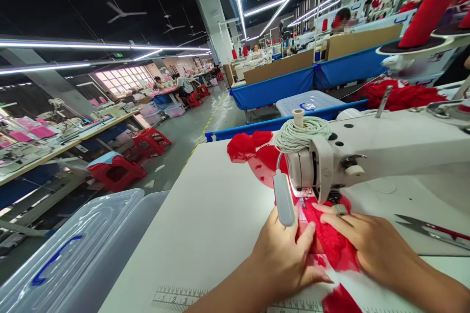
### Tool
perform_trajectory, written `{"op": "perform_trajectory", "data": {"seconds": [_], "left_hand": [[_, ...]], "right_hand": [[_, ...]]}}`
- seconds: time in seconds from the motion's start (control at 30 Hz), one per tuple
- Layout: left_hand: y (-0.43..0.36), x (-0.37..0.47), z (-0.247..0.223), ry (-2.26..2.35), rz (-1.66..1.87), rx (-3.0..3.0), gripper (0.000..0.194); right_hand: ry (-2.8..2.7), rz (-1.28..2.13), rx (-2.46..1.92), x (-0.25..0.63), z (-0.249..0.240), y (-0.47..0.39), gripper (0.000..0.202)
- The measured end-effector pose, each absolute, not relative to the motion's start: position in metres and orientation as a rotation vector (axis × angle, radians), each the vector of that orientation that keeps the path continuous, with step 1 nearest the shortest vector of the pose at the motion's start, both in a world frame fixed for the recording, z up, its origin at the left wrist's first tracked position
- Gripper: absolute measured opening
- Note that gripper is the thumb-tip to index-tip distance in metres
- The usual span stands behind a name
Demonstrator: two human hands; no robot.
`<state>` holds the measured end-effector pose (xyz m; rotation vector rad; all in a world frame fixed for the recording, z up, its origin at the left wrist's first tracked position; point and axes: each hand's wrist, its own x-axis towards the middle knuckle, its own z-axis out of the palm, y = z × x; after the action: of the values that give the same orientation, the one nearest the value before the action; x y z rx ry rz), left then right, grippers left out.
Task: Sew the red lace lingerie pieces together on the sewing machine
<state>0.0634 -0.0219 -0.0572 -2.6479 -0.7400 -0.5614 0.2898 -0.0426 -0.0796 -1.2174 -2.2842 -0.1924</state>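
Red sheer lace fabric (332, 242) lies on the white table under the head of a white sewing machine (400, 142). My left hand (281, 257) rests on its left edge, thumb and forefinger apart, partly behind a small grey lamp (284, 200) on a bent stalk. From the right, my right hand (374, 239) lies on the same fabric with fingers stretched towards the needle area. The needle is hard to make out, and some of my fingertips are hidden. More red fabric (253, 154) lies beyond the machine head.
Thread snips (433, 230) lie right of my right hand. Coiled pale cord (303, 132) sits atop the machine. A printed ruler (176, 298) runs along the table's near edge. A lidded plastic bin (91, 234) stands left. Red thread cones (428, 12) rise at upper right.
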Motion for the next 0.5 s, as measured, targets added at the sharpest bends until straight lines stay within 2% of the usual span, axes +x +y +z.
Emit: {"op": "perform_trajectory", "data": {"seconds": [0.1,0.3,0.5], "left_hand": [[-0.026,0.066,-0.057,-0.718,-0.574,-2.669,0.087],[-0.033,0.069,-0.062,-0.733,-0.694,-2.65,0.09],[-0.034,0.069,-0.066,-0.771,-0.587,-2.664,0.09]], "right_hand": [[-2.218,-0.18,-1.183,0.291,-0.088,-0.042,0.044],[-2.183,-0.106,-1.177,0.29,-0.092,-0.042,0.03],[-2.189,-0.061,-1.178,0.291,-0.09,-0.042,0.029]]}}
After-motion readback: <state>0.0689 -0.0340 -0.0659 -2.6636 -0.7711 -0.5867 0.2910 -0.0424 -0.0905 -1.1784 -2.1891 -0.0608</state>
